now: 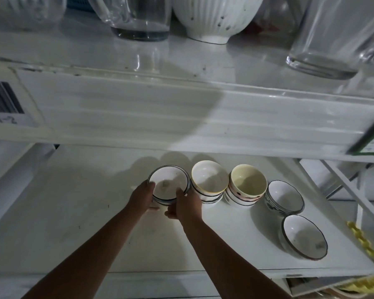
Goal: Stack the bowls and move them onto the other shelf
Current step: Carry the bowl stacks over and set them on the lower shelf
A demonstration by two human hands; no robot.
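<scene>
your left hand (141, 196) and right hand (187, 205) cup the leftmost bowl stack (168, 184) on the lower shelf (73, 212), fingers wrapped around both sides so it lifts level. single bowls (284, 196) sit unstacked, right.

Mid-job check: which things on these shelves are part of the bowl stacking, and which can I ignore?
Part of the job:
dark-rimmed bowl held between left hand and right hand
yellow-rimmed stack
cream-lined stack
two single dark-rimmed bowls

Ignore:
glass jars
white ribbed bowl on the upper shelf
barcode label
</scene>
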